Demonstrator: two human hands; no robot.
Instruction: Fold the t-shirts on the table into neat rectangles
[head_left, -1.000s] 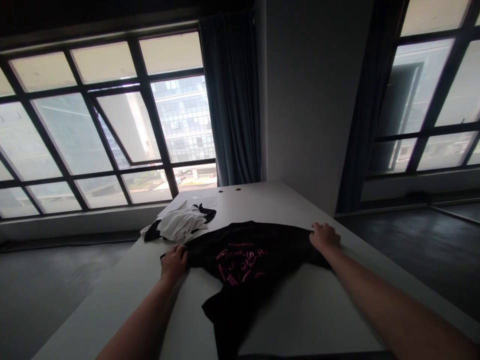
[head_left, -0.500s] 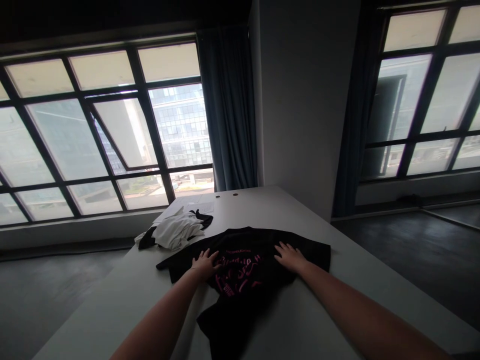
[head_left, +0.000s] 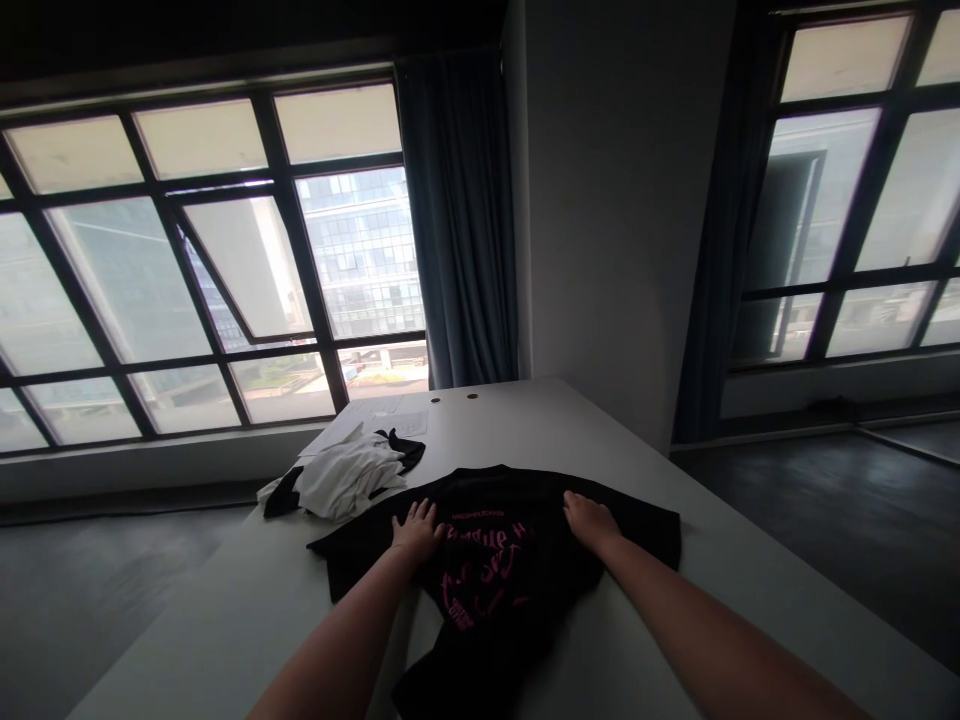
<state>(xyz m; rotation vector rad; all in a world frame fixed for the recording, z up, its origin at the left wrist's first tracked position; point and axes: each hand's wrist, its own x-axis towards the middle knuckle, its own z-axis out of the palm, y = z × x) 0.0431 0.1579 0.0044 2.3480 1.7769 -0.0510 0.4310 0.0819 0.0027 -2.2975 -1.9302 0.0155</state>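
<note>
A black shirt [head_left: 510,600] with pink lettering lies spread on the white table [head_left: 645,640], its shoulders and sleeves toward the far end and its lower part bunched near me. My left hand [head_left: 417,530] rests flat on the shirt, left of the lettering, with fingers spread. On the right side of the shirt, my right hand [head_left: 591,520] has its fingers drawn together at the black cloth; whether fabric is pinched in them is too dark to tell.
A crumpled pile of white and black clothing [head_left: 349,475] lies at the table's left, beyond the shirt. Behind it are papers [head_left: 405,415]. A pillar [head_left: 607,220], curtains [head_left: 465,230] and windows stand past the table.
My right hand's fingers, spread before, are now drawn together on the cloth. My left hand has shifted slightly right. The shirt's right sleeve reaches a little farther right, and the view has moved slightly.
</note>
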